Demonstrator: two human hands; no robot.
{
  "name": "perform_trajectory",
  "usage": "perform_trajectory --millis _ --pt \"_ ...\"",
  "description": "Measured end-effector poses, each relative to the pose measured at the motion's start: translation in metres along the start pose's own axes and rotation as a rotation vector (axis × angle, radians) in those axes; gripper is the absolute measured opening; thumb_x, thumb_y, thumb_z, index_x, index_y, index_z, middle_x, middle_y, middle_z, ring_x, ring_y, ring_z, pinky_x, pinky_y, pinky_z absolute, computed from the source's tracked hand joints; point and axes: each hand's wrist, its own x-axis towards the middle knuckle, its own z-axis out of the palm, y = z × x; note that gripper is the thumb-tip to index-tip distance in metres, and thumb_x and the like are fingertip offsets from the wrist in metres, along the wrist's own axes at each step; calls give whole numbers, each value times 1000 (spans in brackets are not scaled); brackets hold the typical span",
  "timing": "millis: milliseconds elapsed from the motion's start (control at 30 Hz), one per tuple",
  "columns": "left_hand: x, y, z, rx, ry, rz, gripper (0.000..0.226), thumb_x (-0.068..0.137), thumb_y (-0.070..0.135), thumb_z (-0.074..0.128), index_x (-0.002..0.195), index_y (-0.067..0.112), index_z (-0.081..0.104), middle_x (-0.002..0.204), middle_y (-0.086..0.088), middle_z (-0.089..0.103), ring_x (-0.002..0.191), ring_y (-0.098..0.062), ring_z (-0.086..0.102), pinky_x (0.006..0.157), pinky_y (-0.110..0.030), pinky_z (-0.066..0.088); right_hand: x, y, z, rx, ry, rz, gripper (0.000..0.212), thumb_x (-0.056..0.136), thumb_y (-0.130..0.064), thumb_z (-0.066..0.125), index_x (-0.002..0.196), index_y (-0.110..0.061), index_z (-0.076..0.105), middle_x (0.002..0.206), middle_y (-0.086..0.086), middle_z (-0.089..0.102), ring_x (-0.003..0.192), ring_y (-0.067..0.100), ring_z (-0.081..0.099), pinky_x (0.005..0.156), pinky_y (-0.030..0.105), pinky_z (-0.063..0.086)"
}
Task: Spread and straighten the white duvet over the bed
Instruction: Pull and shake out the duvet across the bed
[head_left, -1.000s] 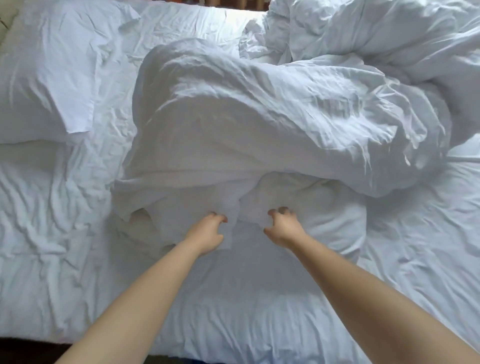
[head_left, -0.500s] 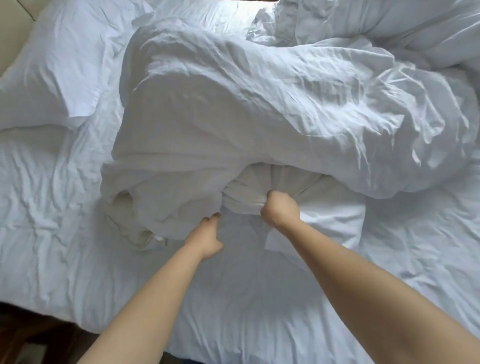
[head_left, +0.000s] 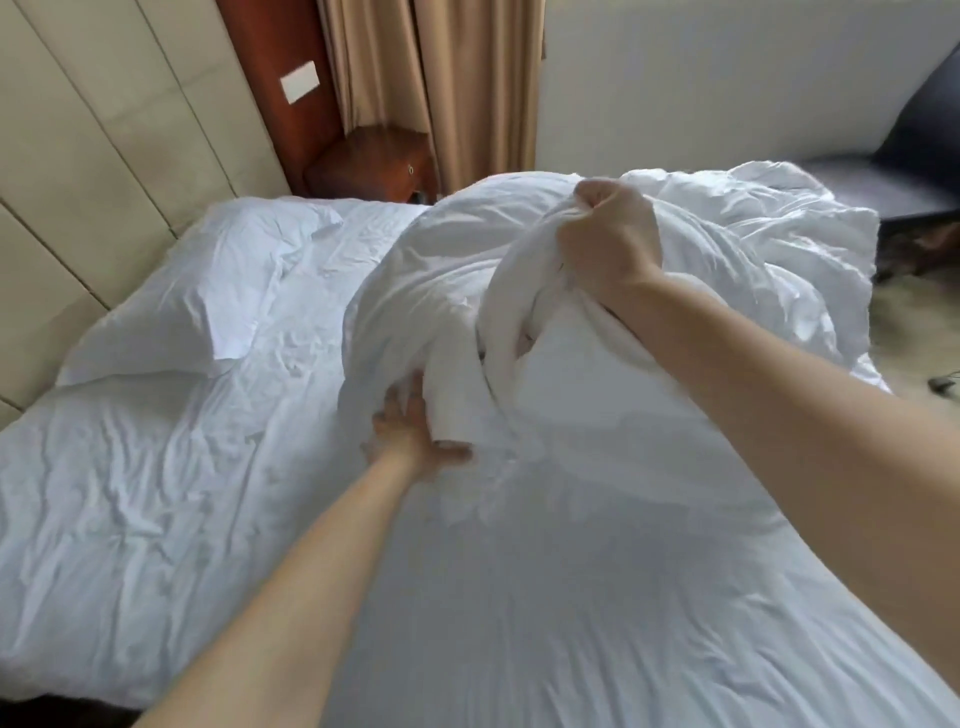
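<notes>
Lifting bunched white cotton duvet (head_left: 649, 249) at upper centre: right hand (head_left: 610, 241) fisted around a fold, left hand (head_left: 415, 436) gripping a lower roll. Probably needs finding an edge next, then pulling outward across wrinkled white bed sheet (head_left: 156, 493).

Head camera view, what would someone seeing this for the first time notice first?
Most likely the right hand, raised at centre right and gripping a bunched fold of the white duvet in a fist. Below it, the left hand holds a rolled part of the same duvet low over the bed. A white pillow lies at the left by the padded headboard.
</notes>
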Motion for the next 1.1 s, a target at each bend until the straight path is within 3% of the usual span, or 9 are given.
perform_trajectory --millis 167,233,300,400,567,733,833,967,1100 --pt "-10 7 -19 253 194 149 44 97 41 37 139 26 34 125 -13 59 110 -33 59 88 -38 45 -40 67 2 -63 -136 116 14 67 -10 49 68 -21 58 77 -7 62 83 15 59 76 28 47" --pt "-16 -6 -11 502 165 205 35 90 23 48 125 22 45 113 -8 66 103 -29 64 80 -34 48 -69 113 19 -384 -490 168 23 71 -12 51 87 -17 66 95 6 67 94 23 64 81 29 51" --pt "-21 -30 1 608 70 175 32 85 21 53 117 23 54 111 -4 67 105 -26 64 82 -32 47 -109 157 30 -699 -929 261 12 83 -8 50 88 -9 60 88 7 58 76 21 58 59 23 44" --pt "-21 -56 7 747 5 153 30 84 19 52 113 24 58 116 -1 65 112 -21 60 90 -30 41 -167 212 42 -841 -1214 482 10 87 -4 52 94 -10 57 94 7 58 67 15 54 53 21 41" --pt "-20 -56 5 761 51 182 30 83 18 50 112 24 58 115 0 64 113 -22 57 90 -30 38 -178 229 84 -782 -1182 529 51 75 -24 74 120 -14 51 105 7 56 101 24 57 74 30 47" --pt "-26 -64 12 703 52 204 27 81 14 49 106 20 58 110 -3 65 107 -26 58 88 -32 38 -195 203 138 -801 -1076 327 117 62 -61 76 151 -32 6 152 13 17 139 32 26 107 43 32" --pt "-24 -74 16 668 60 268 26 81 17 50 106 20 58 110 -4 65 106 -27 59 86 -31 37 -221 211 160 -1074 -1004 250 100 75 -39 73 151 -29 9 149 15 23 134 35 32 104 46 32" --pt "-19 -98 21 652 47 358 27 80 18 52 106 19 58 111 -4 63 104 -28 58 84 -31 36 -231 202 170 -1201 -906 187 38 88 -1 52 123 -15 55 121 4 62 112 25 60 86 30 47" --pt "-10 -128 -2 666 39 467 29 82 18 53 110 20 57 113 -4 61 106 -27 57 88 -32 34 -199 144 173 -1152 -774 292 34 84 5 51 110 -12 65 113 4 65 105 25 63 70 28 44"
